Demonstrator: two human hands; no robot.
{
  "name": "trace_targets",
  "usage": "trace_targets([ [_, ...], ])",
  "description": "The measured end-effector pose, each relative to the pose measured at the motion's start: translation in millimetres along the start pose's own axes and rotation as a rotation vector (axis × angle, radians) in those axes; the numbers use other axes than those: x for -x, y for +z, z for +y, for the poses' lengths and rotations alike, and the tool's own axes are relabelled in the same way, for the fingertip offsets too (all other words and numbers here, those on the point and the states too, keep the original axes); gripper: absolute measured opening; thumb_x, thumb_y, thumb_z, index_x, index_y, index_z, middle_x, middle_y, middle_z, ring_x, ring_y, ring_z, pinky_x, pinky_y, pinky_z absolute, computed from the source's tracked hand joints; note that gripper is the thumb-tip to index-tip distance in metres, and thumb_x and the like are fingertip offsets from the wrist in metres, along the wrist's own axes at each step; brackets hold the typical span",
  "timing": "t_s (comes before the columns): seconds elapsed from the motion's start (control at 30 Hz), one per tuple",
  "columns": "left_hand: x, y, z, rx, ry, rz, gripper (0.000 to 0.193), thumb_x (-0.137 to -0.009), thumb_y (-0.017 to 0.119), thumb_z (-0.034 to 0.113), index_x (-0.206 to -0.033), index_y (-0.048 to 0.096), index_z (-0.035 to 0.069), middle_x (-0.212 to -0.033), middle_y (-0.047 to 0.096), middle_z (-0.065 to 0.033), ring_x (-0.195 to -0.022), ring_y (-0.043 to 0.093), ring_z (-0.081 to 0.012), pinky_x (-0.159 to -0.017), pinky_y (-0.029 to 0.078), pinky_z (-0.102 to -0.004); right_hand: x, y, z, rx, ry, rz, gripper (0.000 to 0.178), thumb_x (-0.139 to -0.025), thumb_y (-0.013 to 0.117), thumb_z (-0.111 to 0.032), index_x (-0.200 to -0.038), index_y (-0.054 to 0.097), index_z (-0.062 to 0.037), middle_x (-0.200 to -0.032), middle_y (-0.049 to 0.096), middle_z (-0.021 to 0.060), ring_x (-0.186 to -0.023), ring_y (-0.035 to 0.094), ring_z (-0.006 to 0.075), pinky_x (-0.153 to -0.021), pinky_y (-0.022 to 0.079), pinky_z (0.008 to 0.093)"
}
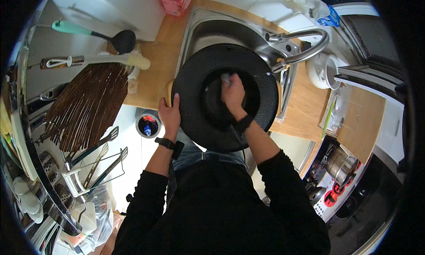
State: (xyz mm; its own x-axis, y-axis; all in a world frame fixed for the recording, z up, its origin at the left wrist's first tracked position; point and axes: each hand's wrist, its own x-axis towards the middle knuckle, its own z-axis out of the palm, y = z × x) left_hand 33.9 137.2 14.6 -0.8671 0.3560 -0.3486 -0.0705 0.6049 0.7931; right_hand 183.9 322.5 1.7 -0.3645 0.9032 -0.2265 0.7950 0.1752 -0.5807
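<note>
A large black wok (212,106) with a textured wide wall and light wooden side handles rests over the front of the steel sink (208,35). My left hand (170,117) grips the wok at its left handle, thumb laid over the rim. Inside the wok my right hand (233,95) is closed on a small greyish scrubbing pad (226,78), pressed near the bottom. Part of the pad is hidden by the fingers, so its exact kind is unclear.
The curved faucet (316,38) rises at the sink's right, beside a white pot (321,71). A brown bamboo brush (90,106), ladle (123,41) and slotted turners (106,135) hang at left. Below them stands a small bin (148,125). A steel pot (341,165) sits right.
</note>
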Motion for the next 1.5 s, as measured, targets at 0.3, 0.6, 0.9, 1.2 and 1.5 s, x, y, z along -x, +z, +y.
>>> trace_targets([
  [0.3, -4, 2, 5, -0.01, 0.031, 0.091, 0.059, -0.091, 0.077, 0.049, -0.106, 0.065, -0.008, -0.093, 0.071, -0.0245, -0.087, 0.07, -0.0355, -0.078, 0.054, -0.0437, 86, -44, 24, 0.273, -0.316, -0.775, 0.044, -0.086, 0.063, -0.005, -0.13, 0.06, -0.0018, -0.12, 0.065, 0.0258, -0.11, 0.064, 0.0437, -0.093, 0.053, 0.0512],
  [0.6, 9, 7, -9, 0.032, 0.085, 0.006, 0.054, -0.094, 0.077, 0.045, -0.101, 0.064, -0.007, -0.086, 0.068, -0.021, -0.078, 0.063, -0.0293, -0.073, 0.051, -0.0429, 46, 19, -26, -0.844, 0.303, -0.282, 0.045, -0.103, 0.058, -0.016, -0.142, 0.039, -0.0042, -0.136, 0.051, 0.0154, -0.12, 0.053, 0.0259, -0.108, 0.04, 0.041],
  [0.9, 13, 9, -2, 0.026, 0.039, -0.013, 0.051, -0.095, 0.075, 0.043, -0.097, 0.061, -0.006, -0.083, 0.065, -0.0191, -0.076, 0.059, -0.0284, -0.075, 0.05, -0.0418, 17, 34, -18, -0.552, 0.165, 0.037, 0.04, -0.095, 0.059, 0.002, -0.133, 0.046, -0.0018, -0.131, 0.055, 0.0195, -0.124, 0.056, 0.0331, -0.108, 0.044, 0.0424],
  [1.2, 10, 11, 1, -0.036, 0.059, -0.017, 0.054, -0.095, 0.075, 0.044, -0.103, 0.064, -0.008, -0.089, 0.068, -0.023, -0.082, 0.064, -0.031, -0.079, 0.052, -0.0407, 23, -36, 21, 0.386, -1.205, -0.627, 0.03, -0.096, 0.062, -0.008, -0.126, 0.065, -0.0128, -0.128, 0.062, 0.0115, -0.119, 0.061, 0.0322, -0.103, 0.05, 0.0441],
  [1.5, 1, 13, 6, -0.004, -0.095, 0.004, 0.055, -0.093, 0.077, 0.046, -0.103, 0.066, -0.008, -0.09, 0.07, -0.0186, -0.083, 0.065, -0.0286, -0.079, 0.052, -0.0386, 36, -91, 62, 0.704, -0.327, -0.569, 0.028, -0.09, 0.064, -0.005, -0.117, 0.069, -0.0028, -0.117, 0.066, 0.0159, -0.111, 0.064, 0.036, -0.099, 0.054, 0.0456],
])
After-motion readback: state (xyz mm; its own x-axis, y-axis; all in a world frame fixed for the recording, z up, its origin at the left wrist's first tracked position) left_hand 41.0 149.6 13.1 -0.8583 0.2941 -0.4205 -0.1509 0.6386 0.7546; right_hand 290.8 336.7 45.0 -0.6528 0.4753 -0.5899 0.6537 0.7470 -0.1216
